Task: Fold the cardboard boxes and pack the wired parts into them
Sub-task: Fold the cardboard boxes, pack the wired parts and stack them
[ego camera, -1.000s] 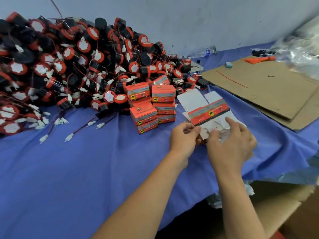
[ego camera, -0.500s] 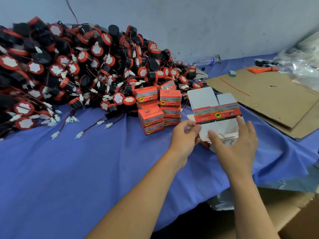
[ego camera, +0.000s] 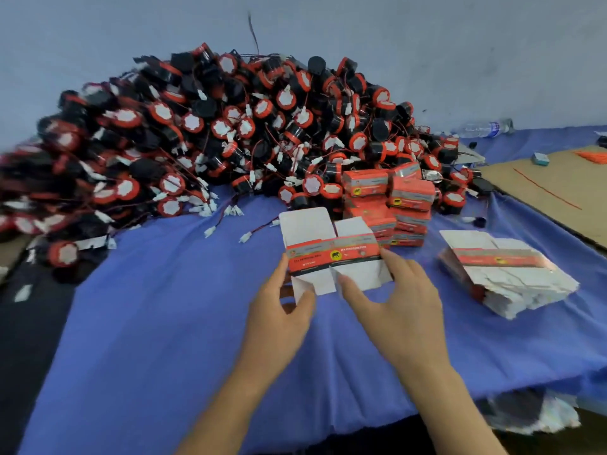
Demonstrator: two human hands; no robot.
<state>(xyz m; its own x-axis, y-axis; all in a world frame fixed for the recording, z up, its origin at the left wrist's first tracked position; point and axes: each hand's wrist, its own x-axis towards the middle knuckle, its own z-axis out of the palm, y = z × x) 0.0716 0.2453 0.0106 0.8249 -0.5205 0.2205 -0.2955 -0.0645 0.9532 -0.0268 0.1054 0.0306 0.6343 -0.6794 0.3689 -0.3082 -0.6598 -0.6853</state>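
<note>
Both hands hold one flat, unfolded cardboard box (ego camera: pixel 331 254), white with a red and grey printed band. My left hand (ego camera: pixel 279 310) pinches its lower left flap. My right hand (ego camera: pixel 400 303) grips its right edge, thumb under the lower flap. A stack of flat boxes (ego camera: pixel 505 274) lies on the blue cloth to the right. Several folded red boxes (ego camera: pixel 387 198) are stacked just behind the held one. A large heap of black and red wired parts (ego camera: pixel 213 142) with white connectors fills the back and left.
A blue cloth (ego camera: pixel 164 323) covers the table. Brown cardboard sheets (ego camera: pixel 565 188) lie at the far right, with a small teal item (ego camera: pixel 540 158) on them. A plastic bottle (ego camera: pixel 486 128) lies by the wall. Loose white connectors (ego camera: pixel 210 230) trail onto the cloth.
Both hands have lifted one flat box off the stack and carried it left, in front of the folded boxes. The stack now lies uncovered to the right. The view has shifted left.
</note>
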